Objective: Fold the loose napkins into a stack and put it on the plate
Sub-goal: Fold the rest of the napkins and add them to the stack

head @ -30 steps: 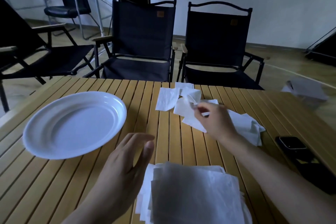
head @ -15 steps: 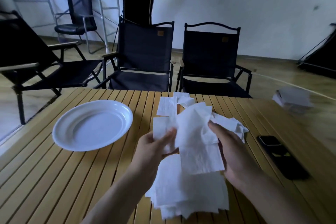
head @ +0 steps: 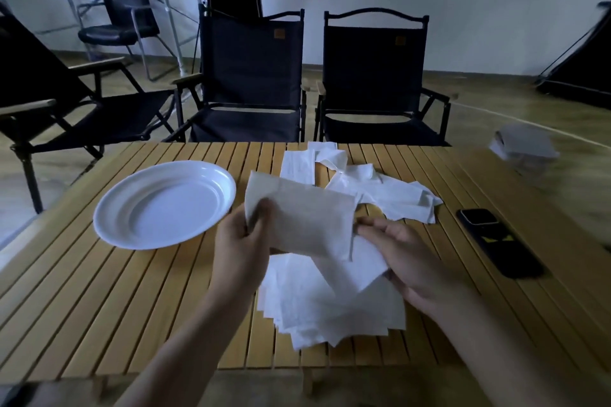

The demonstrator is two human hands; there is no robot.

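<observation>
A white napkin [head: 307, 218] is held above the table between both hands, partly folded over. My left hand [head: 241, 241] pinches its left edge with thumb and fingers. My right hand [head: 403, 258] holds its right side, fingers curled under the lower flap. Beneath them lies a rough stack of folded napkins [head: 330, 311] near the table's front edge. Loose crumpled napkins [head: 373, 192] lie farther back, right of centre. A white plate [head: 165, 205], with nothing on it, sits to the left.
A dark phone [head: 496, 244] lies on the slatted wooden table [head: 99, 307] at the right. Two black folding chairs [head: 251, 76] stand behind the table, another at the left. A grey bundle [head: 522, 145] sits on the floor at the right.
My right hand picked a napkin from the loose pile and drew it toward me. My left hand came up and took its left edge, and the napkin is now spread wider between both hands.
</observation>
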